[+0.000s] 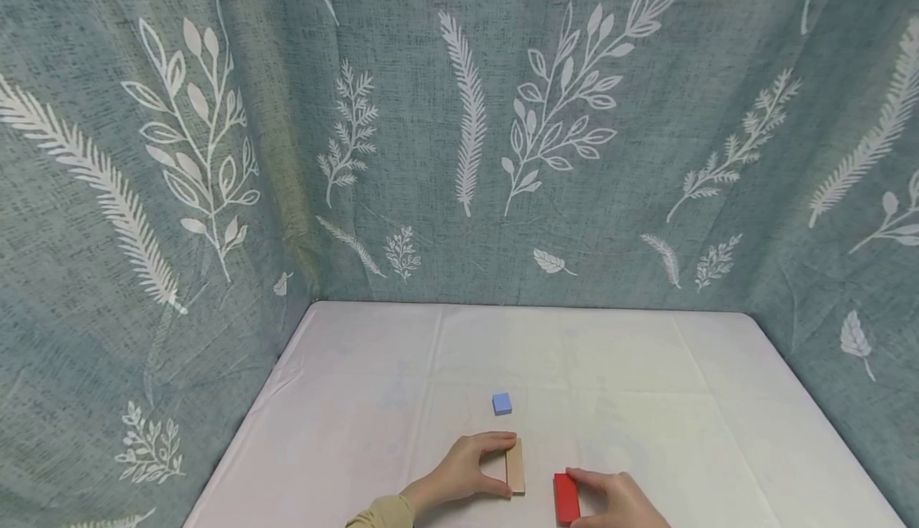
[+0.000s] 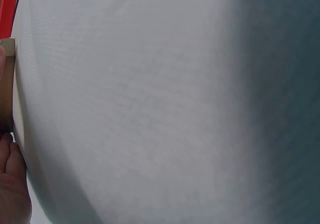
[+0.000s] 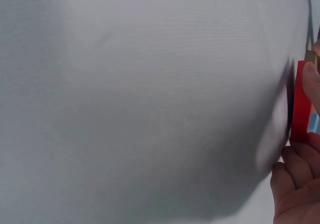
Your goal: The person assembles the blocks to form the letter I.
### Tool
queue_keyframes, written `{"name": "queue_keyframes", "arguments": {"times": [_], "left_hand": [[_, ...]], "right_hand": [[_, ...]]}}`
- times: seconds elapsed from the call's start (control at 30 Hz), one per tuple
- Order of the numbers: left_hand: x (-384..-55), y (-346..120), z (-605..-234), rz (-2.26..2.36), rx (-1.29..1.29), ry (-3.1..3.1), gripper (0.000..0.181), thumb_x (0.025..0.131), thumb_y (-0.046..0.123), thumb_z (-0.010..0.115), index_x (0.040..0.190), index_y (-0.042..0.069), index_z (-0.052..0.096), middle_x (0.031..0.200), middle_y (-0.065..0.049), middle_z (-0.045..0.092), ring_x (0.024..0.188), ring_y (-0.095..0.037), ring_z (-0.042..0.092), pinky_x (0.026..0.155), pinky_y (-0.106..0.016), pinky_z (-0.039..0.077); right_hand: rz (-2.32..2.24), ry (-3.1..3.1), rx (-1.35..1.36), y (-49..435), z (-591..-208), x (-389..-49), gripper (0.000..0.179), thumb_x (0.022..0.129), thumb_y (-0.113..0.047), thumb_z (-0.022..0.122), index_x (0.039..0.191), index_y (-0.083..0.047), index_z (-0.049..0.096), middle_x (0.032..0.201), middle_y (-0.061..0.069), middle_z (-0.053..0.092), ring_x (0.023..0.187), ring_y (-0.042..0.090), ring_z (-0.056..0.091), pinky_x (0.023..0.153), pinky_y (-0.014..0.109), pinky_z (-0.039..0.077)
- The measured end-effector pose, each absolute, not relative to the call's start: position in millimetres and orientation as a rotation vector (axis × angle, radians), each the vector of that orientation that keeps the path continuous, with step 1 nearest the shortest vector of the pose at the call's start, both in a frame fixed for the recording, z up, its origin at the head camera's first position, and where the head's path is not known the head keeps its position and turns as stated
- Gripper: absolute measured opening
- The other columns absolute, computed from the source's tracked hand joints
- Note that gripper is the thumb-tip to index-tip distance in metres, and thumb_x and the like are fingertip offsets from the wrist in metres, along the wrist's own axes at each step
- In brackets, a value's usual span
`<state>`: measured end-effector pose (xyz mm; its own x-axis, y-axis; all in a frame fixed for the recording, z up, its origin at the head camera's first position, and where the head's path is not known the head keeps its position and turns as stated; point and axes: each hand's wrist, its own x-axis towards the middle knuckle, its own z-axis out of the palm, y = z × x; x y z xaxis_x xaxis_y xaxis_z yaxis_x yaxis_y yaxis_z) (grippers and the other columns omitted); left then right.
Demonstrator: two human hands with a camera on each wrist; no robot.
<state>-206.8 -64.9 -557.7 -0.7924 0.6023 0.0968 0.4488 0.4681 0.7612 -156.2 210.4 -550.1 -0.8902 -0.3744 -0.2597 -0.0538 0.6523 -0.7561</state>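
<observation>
My left hand (image 1: 465, 467) grips a plain wooden block (image 1: 515, 466) by its two ends, thumb at the near end and fingers at the far end. To its right, my right hand (image 1: 616, 499) holds a red block (image 1: 566, 499) the same way, end to end. A gap separates the two blocks. Beyond them a small blue block (image 1: 502, 404) lies on the table. In the left wrist view, the wooden block (image 2: 7, 86) shows at the left edge beside part of the hand. The right wrist view has the red block (image 3: 301, 101) between thumb and fingers at the right edge.
A white cloth covers the table (image 1: 589, 352), with faint fold lines across it. Grey-green curtains (image 1: 402, 129) with white leaf prints hang behind the table and along both sides.
</observation>
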Motion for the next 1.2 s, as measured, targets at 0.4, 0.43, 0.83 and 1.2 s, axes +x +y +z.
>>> {"name": "queue_keyframes", "arguments": {"times": [0.4, 0.43, 0.83, 1.2], "left_hand": [[-206.3, -64.3, -557.5, 1.231, 0.917, 2.520, 0.065, 0.069, 0.027, 0.084, 0.126, 0.006, 0.061, 0.131, -0.003, 0.061, 0.125, -0.020, 0.054, 0.107, -0.030, 0.044], [-206.3, -64.3, -557.3, 1.231, 0.915, 2.519, 0.065, 0.069, 0.027, 0.084, 0.126, 0.006, 0.061, 0.131, -0.003, 0.061, 0.125, -0.020, 0.054, 0.108, -0.031, 0.043], [-205.7, -64.0, -556.6, 1.215, 0.923, 2.545, 0.065, 0.069, 0.026, 0.084, 0.126, 0.007, 0.060, 0.131, -0.003, 0.061, 0.126, -0.021, 0.054, 0.108, -0.031, 0.043], [-206.6, -63.5, -557.0, 1.219, 0.915, 2.538, 0.066, 0.069, 0.029, 0.084, 0.127, 0.008, 0.060, 0.132, -0.002, 0.060, 0.126, -0.021, 0.053, 0.108, -0.032, 0.043]], "right_hand": [[-1.053, 2.570, -0.481, 210.3, -554.0, -149.9, 0.076, 0.072, -0.047, 0.078, 0.128, 0.000, 0.057, 0.124, 0.011, 0.065, 0.112, 0.028, 0.061, 0.092, 0.055, 0.051], [-1.053, 2.572, -0.483, 210.1, -554.1, -149.7, 0.076, 0.072, -0.047, 0.078, 0.128, 0.000, 0.057, 0.124, 0.011, 0.065, 0.112, 0.027, 0.061, 0.092, 0.055, 0.051], [-1.030, 2.584, -0.476, 210.5, -557.7, -150.6, 0.075, 0.073, -0.046, 0.077, 0.129, -0.001, 0.056, 0.123, 0.010, 0.065, 0.112, 0.029, 0.061, 0.091, 0.053, 0.052], [-1.013, 2.592, -0.483, 211.8, -556.9, -151.1, 0.074, 0.075, -0.047, 0.075, 0.130, -0.002, 0.056, 0.125, 0.008, 0.064, 0.112, 0.021, 0.061, 0.091, 0.052, 0.052]]}}
